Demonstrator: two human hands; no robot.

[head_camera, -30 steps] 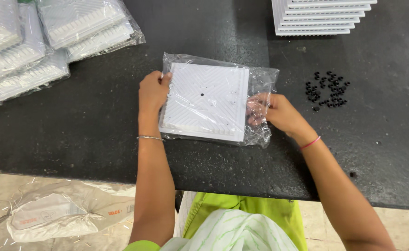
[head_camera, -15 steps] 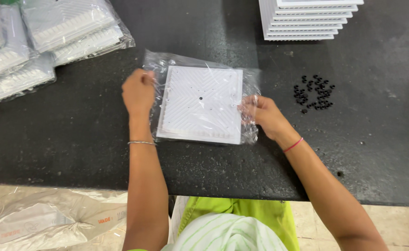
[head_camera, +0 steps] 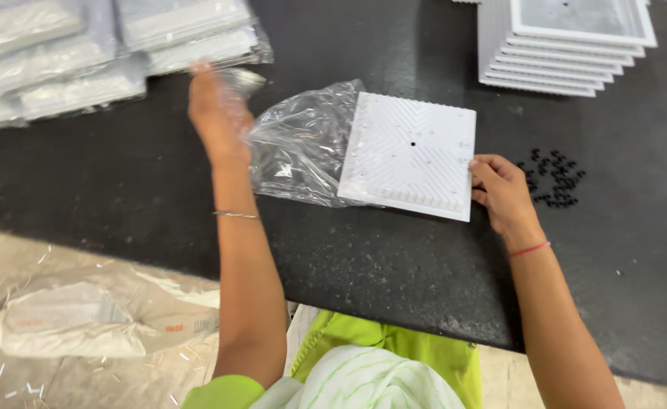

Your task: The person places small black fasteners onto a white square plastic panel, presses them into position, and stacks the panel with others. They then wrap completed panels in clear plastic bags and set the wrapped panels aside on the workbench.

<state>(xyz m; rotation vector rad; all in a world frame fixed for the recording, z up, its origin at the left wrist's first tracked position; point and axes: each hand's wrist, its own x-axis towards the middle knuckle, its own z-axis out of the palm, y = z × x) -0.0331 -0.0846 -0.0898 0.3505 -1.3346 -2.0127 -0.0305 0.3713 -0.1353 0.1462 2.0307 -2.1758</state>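
Note:
A white square plastic plate (head_camera: 412, 154) with a ribbed pattern and a small centre hole lies flat on the black table (head_camera: 394, 288). My right hand (head_camera: 502, 191) grips its right edge. A clear plastic bag (head_camera: 297, 144) trails off the plate's left side, nearly empty. My left hand (head_camera: 217, 113) is raised to the left and pinches the bag's open end, lifting it. The hand is blurred.
A stack of white square plates (head_camera: 561, 47) stands at the back right. A small heap of black beads (head_camera: 553, 177) lies just right of my right hand. Several bagged white plates (head_camera: 98, 53) are piled at the back left. A crumpled bag (head_camera: 83, 318) lies on the floor.
The plate was inside the bag with both hands on it. Now the bag has slid off to the left with my left hand, and the plate is bare under my right hand.

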